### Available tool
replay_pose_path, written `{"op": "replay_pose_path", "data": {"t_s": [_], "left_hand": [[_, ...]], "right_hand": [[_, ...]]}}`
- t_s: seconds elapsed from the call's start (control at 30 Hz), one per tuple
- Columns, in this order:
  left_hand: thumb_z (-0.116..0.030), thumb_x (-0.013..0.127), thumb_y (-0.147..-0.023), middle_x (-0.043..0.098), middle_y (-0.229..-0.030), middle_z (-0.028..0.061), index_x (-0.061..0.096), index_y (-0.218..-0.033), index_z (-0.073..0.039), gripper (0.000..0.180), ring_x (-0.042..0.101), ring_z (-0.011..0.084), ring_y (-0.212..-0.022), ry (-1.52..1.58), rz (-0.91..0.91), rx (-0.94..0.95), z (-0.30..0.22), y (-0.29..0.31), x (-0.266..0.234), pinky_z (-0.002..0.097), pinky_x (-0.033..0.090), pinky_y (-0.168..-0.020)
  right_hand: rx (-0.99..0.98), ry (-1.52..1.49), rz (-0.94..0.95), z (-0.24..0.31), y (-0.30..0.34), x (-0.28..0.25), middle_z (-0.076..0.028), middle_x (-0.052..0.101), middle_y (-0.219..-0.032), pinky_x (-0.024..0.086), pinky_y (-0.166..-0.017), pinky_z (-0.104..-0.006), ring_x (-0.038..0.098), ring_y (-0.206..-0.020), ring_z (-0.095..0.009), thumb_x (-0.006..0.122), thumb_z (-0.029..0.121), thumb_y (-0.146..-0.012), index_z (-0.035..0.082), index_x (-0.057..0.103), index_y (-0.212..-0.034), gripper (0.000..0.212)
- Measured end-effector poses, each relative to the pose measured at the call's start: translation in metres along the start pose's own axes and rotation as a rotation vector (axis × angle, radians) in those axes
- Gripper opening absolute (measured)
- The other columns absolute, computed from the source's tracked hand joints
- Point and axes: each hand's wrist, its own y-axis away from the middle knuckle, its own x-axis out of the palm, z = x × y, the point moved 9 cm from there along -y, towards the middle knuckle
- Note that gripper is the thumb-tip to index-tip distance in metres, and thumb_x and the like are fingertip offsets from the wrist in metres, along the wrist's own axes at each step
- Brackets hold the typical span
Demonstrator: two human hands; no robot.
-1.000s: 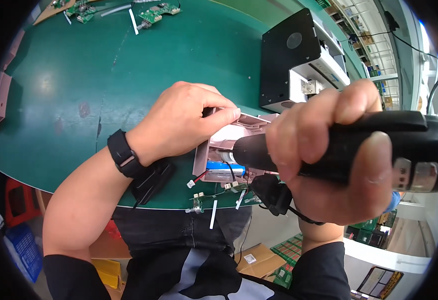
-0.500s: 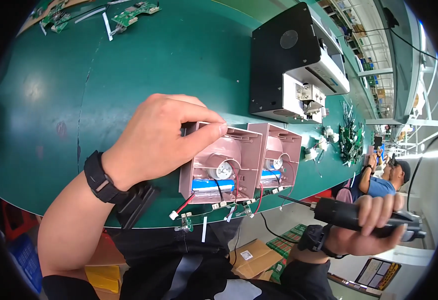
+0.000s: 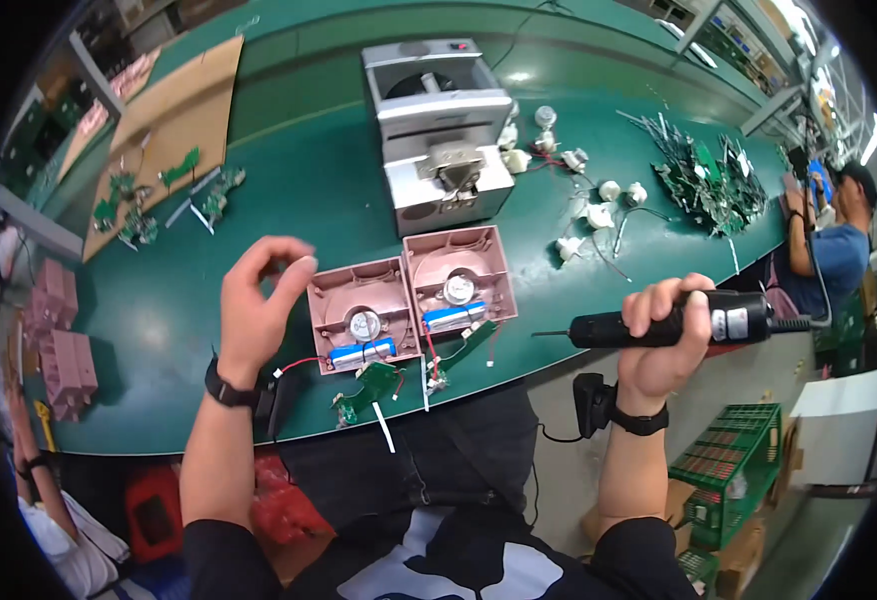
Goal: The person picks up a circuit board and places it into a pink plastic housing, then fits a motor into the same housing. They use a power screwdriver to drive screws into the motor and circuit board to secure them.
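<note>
My right hand point(image 3: 664, 325) is wrapped round a black electric screwdriver point(image 3: 609, 331), whose thin bit points left, toward the housings. Two pink plastic housings stand side by side near the table's front edge: a left one point(image 3: 344, 290) and a right one point(image 3: 499, 262). Each holds a round silver part and a blue battery point(image 3: 364, 352). Green circuit boards point(image 3: 381, 378) hang on wires at their front. Just left of the left housing is my left hand point(image 3: 259, 305), with curved fingers apart from the thumb and nothing visible between them.
A grey-and-black machine point(image 3: 444, 135) stands behind the housings. White round parts with wires point(image 3: 599, 215) lie to its right, near a pile of circuit boards point(image 3: 709, 180). More pink housings point(image 3: 69, 365) sit at the left edge. People work at both sides.
My left hand has come off the left housing's rim and moved to its left. The screwdriver remains in my right hand, now more level. The whole view has shifted, showing more of the table.
</note>
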Motion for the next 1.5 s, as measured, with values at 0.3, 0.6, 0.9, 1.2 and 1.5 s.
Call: {"op": "replay_pose_path", "data": {"t_s": [0.3,0.6,0.9,1.2,1.5], "left_hand": [[-0.035,0.076,-0.091,0.069,-0.063,0.0122,0.081,-0.082,-0.005,0.032,0.069,0.0299,-0.058,-0.701,0.503,0.144,-0.1,0.017,0.099,0.0406,0.053,-0.059],[-0.04,0.075,-0.089,0.069,-0.064,0.0172,0.078,-0.071,-0.005,0.039,0.071,0.0339,-0.064,-0.981,0.471,0.186,-0.088,0.026,0.117,0.0455,0.055,-0.062],[-0.028,0.074,-0.083,0.068,-0.063,0.0153,0.077,-0.068,-0.007,0.026,0.07,0.0337,-0.063,-0.88,0.43,0.089,-0.075,0.04,0.082,0.0466,0.056,-0.062],[-0.028,0.073,-0.083,0.068,-0.061,0.0138,0.077,-0.067,-0.008,0.025,0.069,0.0329,-0.061,-0.932,0.347,0.048,-0.062,0.058,0.022,0.0458,0.055,-0.06],[-0.027,0.08,-0.081,0.067,-0.065,0.0073,0.077,-0.075,-0.009,0.019,0.069,0.028,-0.066,-0.829,0.23,-0.007,-0.064,0.07,-0.006,0.0435,0.055,-0.063]], "right_hand": [[-0.03,-0.003,0.117,0.004,0.008,0.014,-0.007,0.054,-0.077,0.045,-0.055,-0.035,0.049,-0.054,-0.017,0.052,0.015,-0.102,0.009,0.05,-0.114,0.014],[-0.003,-0.043,0.122,0.009,0.016,0.013,-0.008,0.054,-0.076,0.047,-0.056,-0.0357,0.05,-0.054,-0.018,0.054,0.011,-0.1,0.008,0.048,-0.111,0.013],[0.55,0.061,0.084,-0.06,-0.011,0.034,-0.004,0.058,-0.08,0.052,-0.063,-0.0359,0.06,-0.063,-0.018,0.07,0.018,-0.1,0.006,0.053,-0.106,0.021],[0.754,0.063,0.097,-0.149,-0.026,0.055,-0.009,0.067,-0.097,0.055,-0.084,-0.0353,0.066,-0.093,-0.021,0.073,0.006,-0.094,0.0,0.055,-0.122,0.034],[0.476,0.768,0.266,-0.133,-0.033,0.045,-0.02,0.07,-0.119,0.055,-0.095,-0.0368,0.068,-0.111,-0.028,0.073,0.005,-0.092,-0.003,0.044,-0.149,0.064]]}}
